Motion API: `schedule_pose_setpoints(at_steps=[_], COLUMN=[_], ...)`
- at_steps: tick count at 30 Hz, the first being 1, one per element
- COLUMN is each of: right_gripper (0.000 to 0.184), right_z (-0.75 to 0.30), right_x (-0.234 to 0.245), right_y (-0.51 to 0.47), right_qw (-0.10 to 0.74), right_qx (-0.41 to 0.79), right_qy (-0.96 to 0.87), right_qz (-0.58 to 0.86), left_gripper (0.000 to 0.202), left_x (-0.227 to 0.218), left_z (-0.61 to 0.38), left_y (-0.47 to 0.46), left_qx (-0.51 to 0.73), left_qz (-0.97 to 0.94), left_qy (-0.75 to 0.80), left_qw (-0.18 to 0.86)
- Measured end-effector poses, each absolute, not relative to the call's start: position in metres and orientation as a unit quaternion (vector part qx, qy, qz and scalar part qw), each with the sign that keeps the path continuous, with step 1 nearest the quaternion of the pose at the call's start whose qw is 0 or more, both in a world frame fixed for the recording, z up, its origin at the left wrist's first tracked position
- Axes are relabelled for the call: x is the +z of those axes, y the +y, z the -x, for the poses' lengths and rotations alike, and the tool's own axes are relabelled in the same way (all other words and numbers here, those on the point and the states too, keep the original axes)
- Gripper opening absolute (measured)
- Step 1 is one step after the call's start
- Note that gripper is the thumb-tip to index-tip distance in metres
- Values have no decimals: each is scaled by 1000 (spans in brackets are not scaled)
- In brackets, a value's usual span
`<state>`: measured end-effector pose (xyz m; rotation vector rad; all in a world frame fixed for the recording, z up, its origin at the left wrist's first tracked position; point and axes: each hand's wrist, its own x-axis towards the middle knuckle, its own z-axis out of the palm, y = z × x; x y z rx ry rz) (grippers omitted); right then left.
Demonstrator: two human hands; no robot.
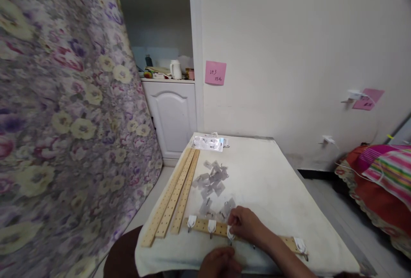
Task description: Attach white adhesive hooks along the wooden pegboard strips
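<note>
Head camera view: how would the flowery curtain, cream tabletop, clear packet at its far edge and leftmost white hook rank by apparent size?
1. Flowery curtain
2. Cream tabletop
3. Clear packet
4. Leftmost white hook

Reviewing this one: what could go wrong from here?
Fingers of the right hand are at a white hook on the short perforated strip; pressure there might shift the strip. A clear packet lies right beside that hand and could get brushed aside. The leftmost long strip lies near the table's left edge, so a bump might knock it off.
</note>
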<state>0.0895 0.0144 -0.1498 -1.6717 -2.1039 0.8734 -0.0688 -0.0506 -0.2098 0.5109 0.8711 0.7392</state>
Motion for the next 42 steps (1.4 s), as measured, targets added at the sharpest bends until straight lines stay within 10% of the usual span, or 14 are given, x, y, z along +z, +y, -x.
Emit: schedule_pose_setpoints(at_steps=[15,42], right_gripper=[17,20], right_z=[-92,-102], right_x=[-152,-166], right_y=[12,39], right_qw=[152,160], right_qx=[284,436], right_qy=[-735,-673], right_qz=[596,576], left_gripper=[18,30], left_x=[-191,-203], left_z=[40,32], left_y=[-39,-36], left_qx=[376,407], left_qz=[-192,-188], left_qy=[490,512], left_qw=[763,732])
